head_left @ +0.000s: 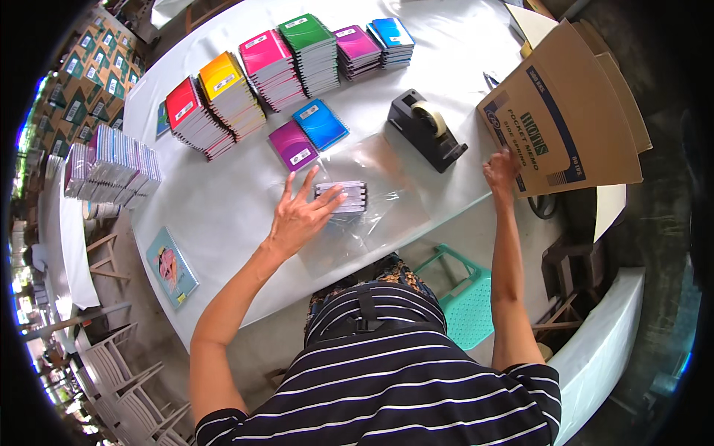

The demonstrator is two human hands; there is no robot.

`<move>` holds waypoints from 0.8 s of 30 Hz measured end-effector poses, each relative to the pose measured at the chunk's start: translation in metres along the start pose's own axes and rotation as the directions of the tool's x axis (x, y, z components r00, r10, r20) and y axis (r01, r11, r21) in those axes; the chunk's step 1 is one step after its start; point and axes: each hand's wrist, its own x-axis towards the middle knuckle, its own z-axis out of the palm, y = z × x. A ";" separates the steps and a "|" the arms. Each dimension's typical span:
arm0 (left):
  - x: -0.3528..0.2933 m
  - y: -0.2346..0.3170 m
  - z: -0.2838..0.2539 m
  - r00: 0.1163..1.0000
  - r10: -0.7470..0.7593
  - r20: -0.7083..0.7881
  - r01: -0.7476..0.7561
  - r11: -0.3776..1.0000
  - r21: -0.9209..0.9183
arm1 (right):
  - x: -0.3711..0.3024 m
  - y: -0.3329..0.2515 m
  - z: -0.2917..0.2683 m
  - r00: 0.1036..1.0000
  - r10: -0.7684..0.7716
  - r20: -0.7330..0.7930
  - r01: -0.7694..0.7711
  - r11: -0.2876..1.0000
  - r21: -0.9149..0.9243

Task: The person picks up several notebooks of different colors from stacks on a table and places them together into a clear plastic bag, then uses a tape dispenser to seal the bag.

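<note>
My left hand [297, 215] is open, fingers spread, with its fingertips resting on a small stack of spiral notebooks [351, 196] seen from the edge. Clear plastic [387, 167] lies around that stack. Just beyond are a purple notebook [293, 146] and a blue notebook [321, 124], side by side. At the table's right edge, my right hand [502, 169] is closed by the lower left corner of a cardboard box [587, 111]. Whatever its fingers hold, if anything, is hidden. Between my hands and farther back stands a black tape dispenser [425, 131] with a roll of tape.
Tall notebook stacks line the far side: red [195, 119], yellow [232, 95], pink [274, 68], green [309, 52], purple [358, 50] and blue [391, 41]. More notebooks [111, 165] stand at left. A picture-covered notebook [172, 266] lies near the front left edge. A green stool [470, 305] is below.
</note>
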 end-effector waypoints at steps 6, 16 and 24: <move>-0.011 -0.003 0.008 0.998 -0.001 -0.063 0.003 0.999 0.033 | -0.119 -0.256 0.016 0.911 -0.002 0.411 -0.369 0.437 0.820; -0.012 -0.003 0.009 0.995 0.005 -0.099 -0.008 1.000 -0.030 | -0.180 -0.300 0.107 0.871 0.342 0.352 -0.437 0.214 0.874; 0.021 -0.007 0.005 0.980 -0.135 0.144 0.184 0.888 -0.422 | -0.190 -0.293 0.127 0.931 0.316 0.183 -0.285 0.314 0.906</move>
